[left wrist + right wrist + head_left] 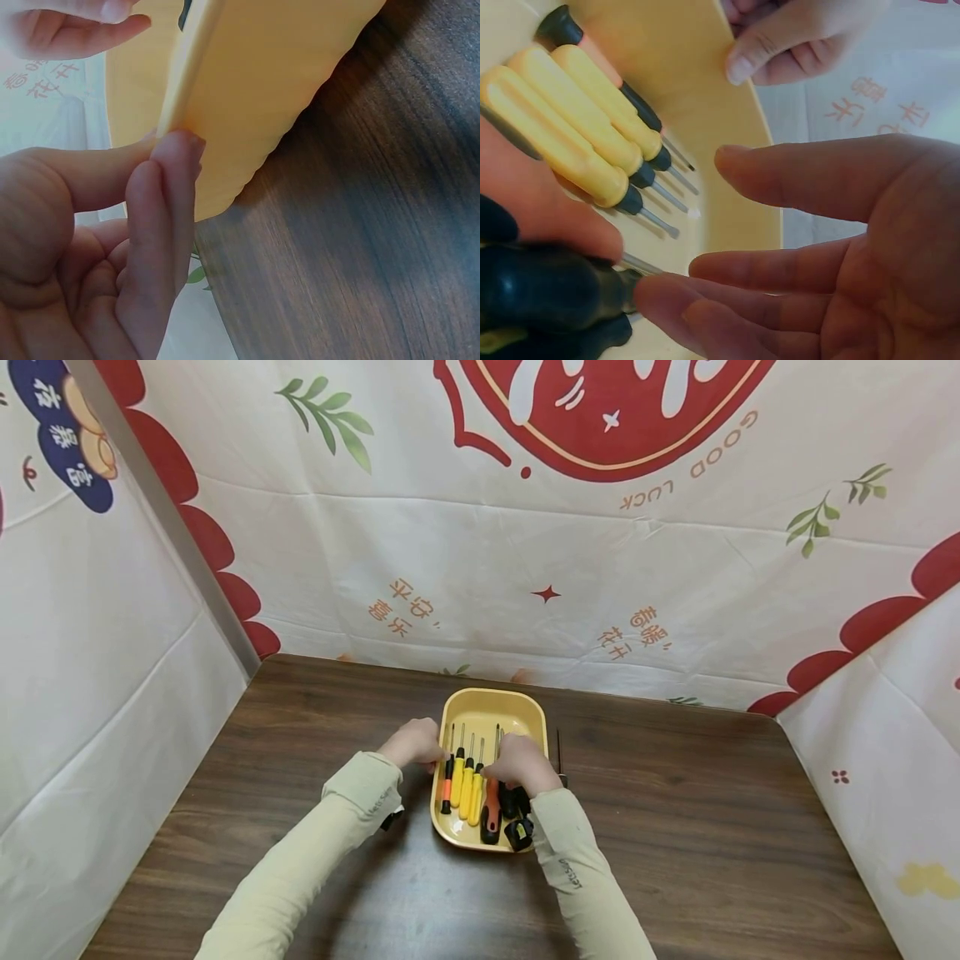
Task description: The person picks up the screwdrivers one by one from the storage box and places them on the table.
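My left hand (416,742) pinches the left rim of a yellow tray (495,697) between thumb and fingers; the left wrist view shows this grip closely. Inside the tray, three yellow-handled screwdrivers (476,797) lie side by side, with a slim black-and-orange screwdriver (447,789) to their left. An orange-and-black screwdriver (491,814) lies to their right. My right hand (840,277) hovers over the tray with extended, spread fingers. Its fingertips are close to a black-handled tool (547,281); whether they touch it is unclear. In the head view this hand covers part of the tools.
Dark wood tabletop (690,827) surrounds the tray. A thin dark rod (558,752) shows just beyond the tray's right side, partly hidden by the right wrist. Behind the table hangs a white printed cloth (480,560), with further cloth at both sides.
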Available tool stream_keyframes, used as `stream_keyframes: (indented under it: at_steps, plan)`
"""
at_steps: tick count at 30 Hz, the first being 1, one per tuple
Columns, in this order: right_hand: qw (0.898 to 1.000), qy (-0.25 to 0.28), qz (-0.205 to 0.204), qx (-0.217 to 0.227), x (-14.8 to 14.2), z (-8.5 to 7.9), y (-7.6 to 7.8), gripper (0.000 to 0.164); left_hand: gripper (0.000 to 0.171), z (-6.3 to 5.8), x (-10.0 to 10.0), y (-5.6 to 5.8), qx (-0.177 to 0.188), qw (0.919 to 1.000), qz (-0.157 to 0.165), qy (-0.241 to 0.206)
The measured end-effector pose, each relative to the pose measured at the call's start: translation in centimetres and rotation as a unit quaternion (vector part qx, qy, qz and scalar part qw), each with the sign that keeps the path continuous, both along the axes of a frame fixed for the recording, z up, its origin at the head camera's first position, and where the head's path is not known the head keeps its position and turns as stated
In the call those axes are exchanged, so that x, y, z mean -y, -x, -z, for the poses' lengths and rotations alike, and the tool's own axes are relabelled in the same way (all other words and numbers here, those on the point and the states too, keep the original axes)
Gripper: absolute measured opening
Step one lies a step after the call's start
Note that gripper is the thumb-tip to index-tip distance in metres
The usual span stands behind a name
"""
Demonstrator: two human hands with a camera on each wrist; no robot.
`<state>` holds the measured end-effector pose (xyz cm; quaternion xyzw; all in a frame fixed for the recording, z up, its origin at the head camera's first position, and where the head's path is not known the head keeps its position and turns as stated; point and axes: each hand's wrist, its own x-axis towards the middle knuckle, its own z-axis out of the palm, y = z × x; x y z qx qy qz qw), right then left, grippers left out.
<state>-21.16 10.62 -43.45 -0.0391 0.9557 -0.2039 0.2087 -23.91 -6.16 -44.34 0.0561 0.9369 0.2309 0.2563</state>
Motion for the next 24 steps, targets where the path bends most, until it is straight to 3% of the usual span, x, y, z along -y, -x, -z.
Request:
stream_keyframes:
  at_steps: [11, 17, 24]
  plan:
    - [0.999, -0.003, -0.015, 0.046, 0.5, 0.9, -0.3, 0.012, 0.02, 0.1, 0.0, 0.1, 0.0, 1.0, 0.0, 0.001]
    - [0.997, -0.005, -0.008, 0.076, 1.0, 1.1, -0.3, 0.011, 0.02, 0.2, 0.0, 0.1, 0.003, 1.0, 0.002, -0.001]
    - [0.997, -0.037, -0.005, 0.071, 1.5, 1.5, -0.1, 0.016, 0.019, 0.1, 0.0, 0.1, 0.002, 1.0, 0.002, -0.003]
